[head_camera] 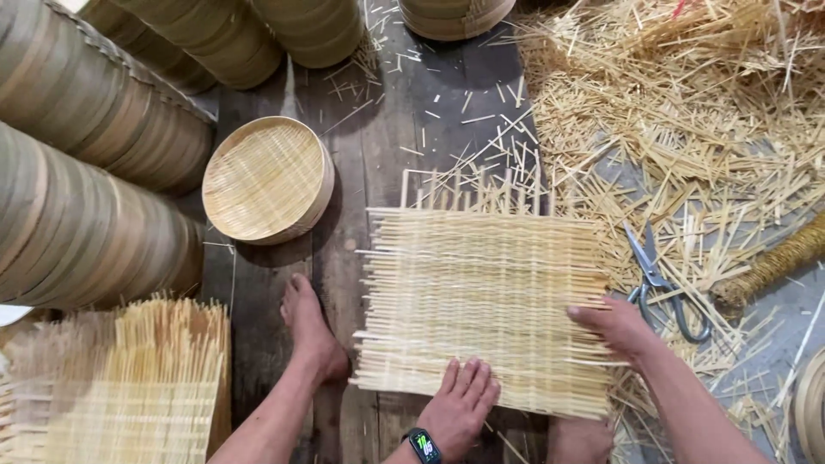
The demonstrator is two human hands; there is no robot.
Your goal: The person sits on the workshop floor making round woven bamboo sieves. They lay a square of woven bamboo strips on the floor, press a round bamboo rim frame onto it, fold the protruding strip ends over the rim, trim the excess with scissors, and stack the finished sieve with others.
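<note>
Round woven tray [267,180] lies face up on dark plank floor [387,129], just beside long stacks of bamboo rims [86,163] at left; more stacks [258,30] along top edge. Pile of woven mats [129,387] at lower left; scissors [657,279] on loose bamboo offcuts [687,112] at right, near a rope-wrapped roll [773,262].

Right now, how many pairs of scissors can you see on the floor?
1. The scissors lie among the bamboo offcuts, just beyond the right hand on the woven mat. More could be buried under the offcuts.
</note>
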